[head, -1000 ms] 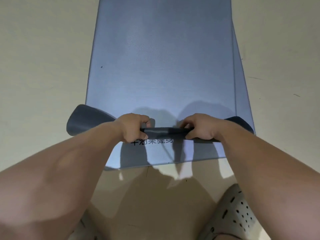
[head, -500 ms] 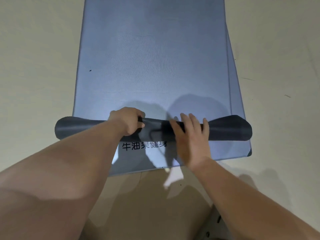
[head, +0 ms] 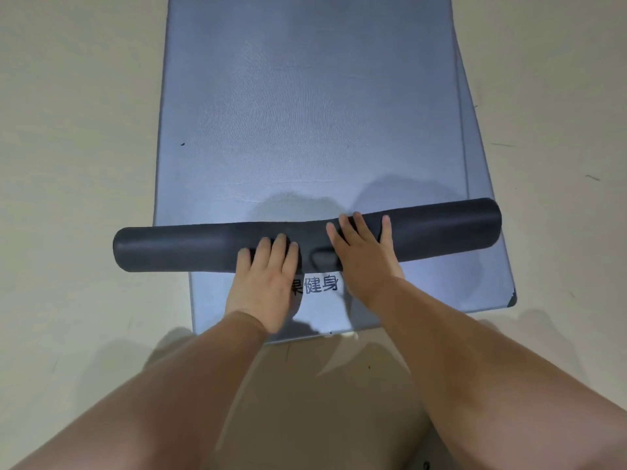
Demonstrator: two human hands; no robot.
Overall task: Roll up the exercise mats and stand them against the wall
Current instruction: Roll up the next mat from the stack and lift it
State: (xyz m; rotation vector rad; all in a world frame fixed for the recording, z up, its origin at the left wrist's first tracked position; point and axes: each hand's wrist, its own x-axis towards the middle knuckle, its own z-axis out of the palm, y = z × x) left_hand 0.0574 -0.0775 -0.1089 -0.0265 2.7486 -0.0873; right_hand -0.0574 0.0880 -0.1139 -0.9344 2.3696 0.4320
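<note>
Exercise mat (head: 305,113), blue-grey, lies lengthwise on the pale floor (head: 68,130), on top of a second mat (head: 441,290). The second mat's near end shows bare just in front of the person, with black printed characters (head: 319,284) on it. The near end of the top mat is wound into a dark roll (head: 441,232) that lies across both mats, its ends reaching past the side edges of the flat part.

Neither hand has a grip closed on anything. The left hand (head: 268,279) and the right hand (head: 363,259) lie palm down, straight fingers pressing on the roll, close together near its middle.

The rolling looks barely begun: most of the top mat lies flat ahead and the lower one is untouched. The roll is slightly bowed, with a pucker between the hands, and its right end sits farther forward than its left. It would likely go better with the hands spread toward the ends, so both sides advance together and the left catches up. Pressing down as well as forward should wind the layers tight — a slack core would probably slump once stood against the wall. The push should stay light enough that the lower mat does not creep along underneath.
</note>
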